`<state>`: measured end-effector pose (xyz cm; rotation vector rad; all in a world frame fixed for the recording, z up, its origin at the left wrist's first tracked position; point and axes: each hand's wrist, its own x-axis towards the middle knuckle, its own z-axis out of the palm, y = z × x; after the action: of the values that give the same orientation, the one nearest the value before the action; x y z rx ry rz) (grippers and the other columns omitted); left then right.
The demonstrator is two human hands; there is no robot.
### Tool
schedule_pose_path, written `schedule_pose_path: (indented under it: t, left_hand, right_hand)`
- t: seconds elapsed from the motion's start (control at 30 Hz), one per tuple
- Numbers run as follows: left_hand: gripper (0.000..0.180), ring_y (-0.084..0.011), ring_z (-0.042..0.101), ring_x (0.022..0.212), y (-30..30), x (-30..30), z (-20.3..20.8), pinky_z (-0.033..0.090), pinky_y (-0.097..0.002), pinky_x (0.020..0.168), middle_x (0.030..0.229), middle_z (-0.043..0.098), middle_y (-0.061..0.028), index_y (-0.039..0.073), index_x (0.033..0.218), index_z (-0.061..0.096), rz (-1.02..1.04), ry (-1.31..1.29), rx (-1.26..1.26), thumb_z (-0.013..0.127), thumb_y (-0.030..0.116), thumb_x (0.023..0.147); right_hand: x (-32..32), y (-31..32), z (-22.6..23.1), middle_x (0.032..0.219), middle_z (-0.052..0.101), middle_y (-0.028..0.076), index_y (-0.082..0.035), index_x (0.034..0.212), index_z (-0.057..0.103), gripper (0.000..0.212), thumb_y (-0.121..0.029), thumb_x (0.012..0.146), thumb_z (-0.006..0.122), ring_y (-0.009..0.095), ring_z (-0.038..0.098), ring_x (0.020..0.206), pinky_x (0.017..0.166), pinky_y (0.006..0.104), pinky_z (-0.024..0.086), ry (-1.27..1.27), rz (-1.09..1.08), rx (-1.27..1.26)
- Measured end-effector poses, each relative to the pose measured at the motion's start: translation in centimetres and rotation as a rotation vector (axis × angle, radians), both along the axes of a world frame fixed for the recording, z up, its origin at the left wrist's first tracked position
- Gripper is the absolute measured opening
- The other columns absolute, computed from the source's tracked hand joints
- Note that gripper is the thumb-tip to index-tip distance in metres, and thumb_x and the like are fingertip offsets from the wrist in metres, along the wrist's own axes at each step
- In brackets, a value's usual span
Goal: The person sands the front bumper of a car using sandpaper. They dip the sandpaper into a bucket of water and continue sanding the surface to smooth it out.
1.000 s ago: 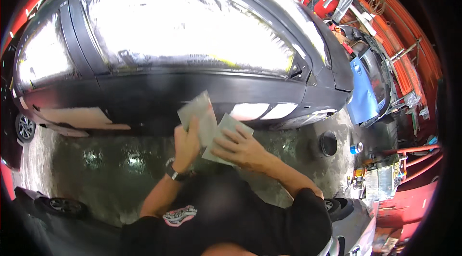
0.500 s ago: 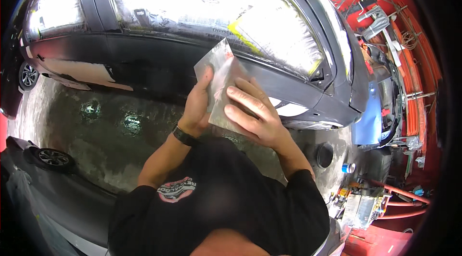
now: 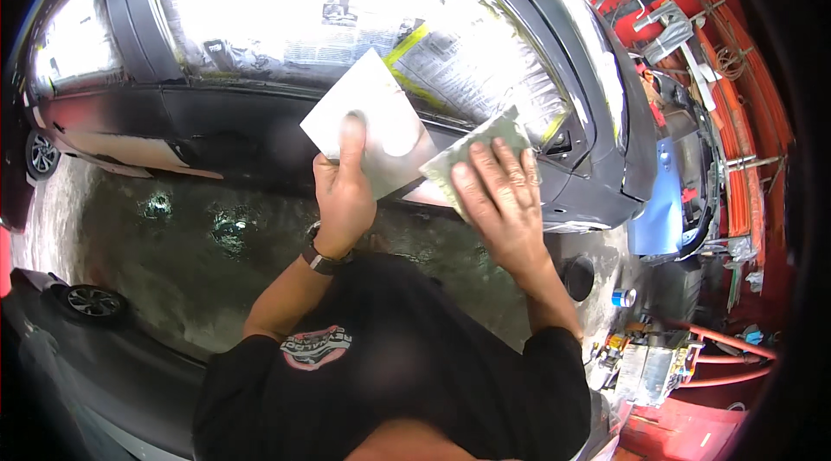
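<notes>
My left hand (image 3: pixel 344 206) is closed on a flat, square, whitish sheet (image 3: pixel 378 102), with the thumb across its face. Light glares off that sheet, so its material is unclear. In my right hand (image 3: pixel 509 214) is a grey-green square sheet (image 3: pixel 448 168); the fingers lie over its face and the thumb is hidden. The sheets' near corners are close together, and I cannot tell if they touch. Beyond both hands stands a dark car (image 3: pixel 260 123), with newspaper (image 3: pixel 260 6) and yellow tape (image 3: pixel 407 44) over its window.
A second dark car (image 3: pixel 112 366) stands at the lower left. Wet concrete floor (image 3: pixel 173 257) lies between the cars. To the right are a black bucket (image 3: pixel 577 277), a blue can (image 3: pixel 623 297), a blue panel (image 3: pixel 662 210) and a red metal frame (image 3: pixel 731 341).
My hands have moved apart, the right one going right with the grey-green sheet. The two sheets, pressed together before, are now separate, and the whitish one faces up.
</notes>
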<state>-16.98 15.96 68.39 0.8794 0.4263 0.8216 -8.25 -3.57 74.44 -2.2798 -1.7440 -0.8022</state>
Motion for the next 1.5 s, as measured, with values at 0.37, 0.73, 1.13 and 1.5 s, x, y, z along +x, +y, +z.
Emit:
schedule_pose_path:
  t: [0.37, 0.73, 1.13, 1.5]
  left_hand:
    - [0.037, -0.0104, 0.066, 0.08, -1.2, 2.0, 0.7, 0.053, -0.0268, 0.067, 0.096, 0.069, -0.0054, 0.0, 0.109, 0.065, -0.029, -0.01, -0.02, 0.06, 0.036, 0.1]
    - [0.037, -0.0122, 0.066, 0.088, -2.0, 3.9, 0.6, 0.054, -0.0288, 0.073, 0.102, 0.068, -0.0075, -0.002, 0.11, 0.064, -0.052, -0.002, -0.04, 0.06, 0.033, 0.101]
    - [0.04, -0.0174, 0.067, 0.094, 2.0, 5.1, 1.0, 0.056, -0.0343, 0.08, 0.11, 0.065, -0.0054, 0.002, 0.124, 0.057, 0.129, -0.057, -0.029, 0.058, 0.034, 0.101]
    - [0.038, -0.015, 0.065, 0.1, -0.1, 2.5, 1.3, 0.054, -0.0334, 0.088, 0.112, 0.066, -0.0053, 0.003, 0.13, 0.054, -0.235, -0.165, -0.238, 0.051, 0.031, 0.104]
  right_hand:
    - [2.0, 0.4, -1.6, 0.144, 0.045, 0.008, -0.02, 0.134, 0.058, 0.061, -0.043, 0.079, 0.07, 0.036, 0.04, 0.136, 0.108, 0.0656, 0.032, -0.053, -0.002, -0.105]
    - [3.6, 0.5, -1.4, 0.137, 0.047, 0.007, -0.019, 0.133, 0.055, 0.067, -0.041, 0.073, 0.075, 0.036, 0.042, 0.133, 0.109, 0.0649, 0.031, 0.068, 0.019, -0.166]
    - [6.3, -0.9, 0.2, 0.12, 0.065, 0.014, -0.003, 0.122, 0.064, 0.049, 0.011, 0.077, 0.055, 0.035, 0.062, 0.11, 0.098, 0.0443, 0.048, 0.743, 0.206, 0.125]
    - [4.8, 1.9, -3.3, 0.133, 0.054, 0.019, -0.007, 0.136, 0.055, 0.055, 0.007, 0.084, 0.056, 0.038, 0.056, 0.12, 0.101, 0.0407, 0.047, 0.725, 0.153, 0.099]
